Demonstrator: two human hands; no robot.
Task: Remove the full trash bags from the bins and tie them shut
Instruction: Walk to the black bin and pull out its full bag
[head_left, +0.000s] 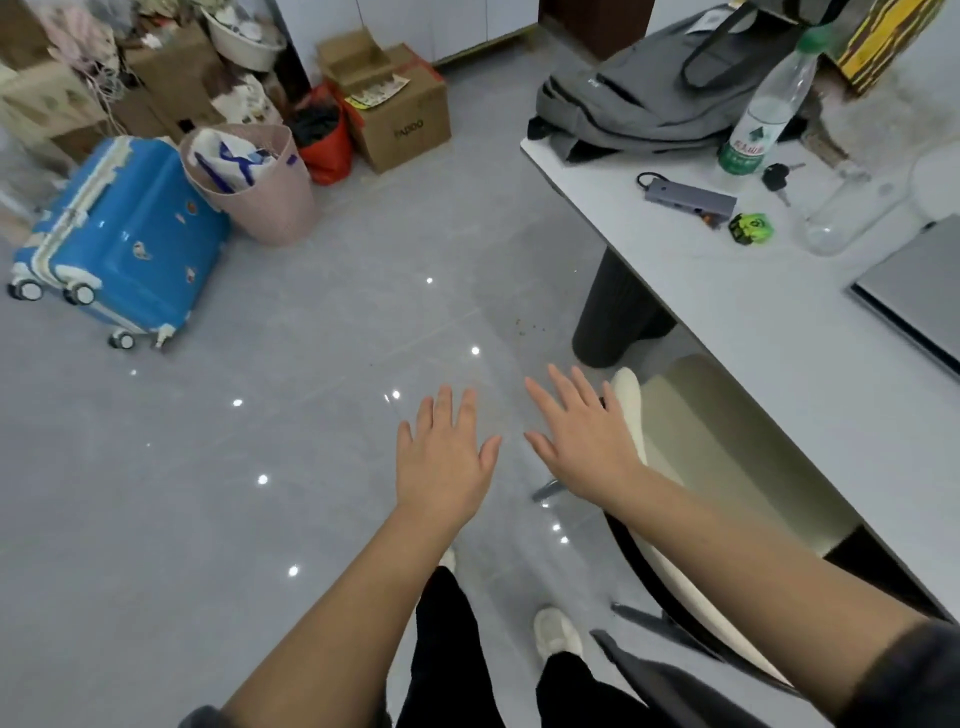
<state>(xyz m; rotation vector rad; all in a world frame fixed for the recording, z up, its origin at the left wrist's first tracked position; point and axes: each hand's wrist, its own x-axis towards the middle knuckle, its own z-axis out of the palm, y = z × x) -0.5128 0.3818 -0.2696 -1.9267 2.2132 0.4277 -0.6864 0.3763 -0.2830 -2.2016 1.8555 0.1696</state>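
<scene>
Pink plastic marks the bin (275, 208), which the head camera shows at about ten o'clock from the hands, standing on the grey floor (311, 364) just beside a blue suitcase (119, 234). Inside it sits a white bag (228, 161) with blue print, crumpled, its mouth loose and reaching about to the rim. It looks full enough to lift out. At eleven o'clock, between the bin and a cardboard box (405, 124), a red bag (327, 150) stands open on the floor with dark stuff in it. Whether it is trash I cannot tell.

Both hands are low in the middle of the frame, well apart from the bin. The left hand (441, 462) and the right hand (587, 441) are spread flat, palms down, fingers straight, holding nothing and touching nothing. At three o'clock runs a white table (727, 322), with a chair (675, 467) tucked under it.

By my judgement the task is at its very start: no bag is out of a bin and none is tied. Walking over, lifting and knotting all remain.
</scene>
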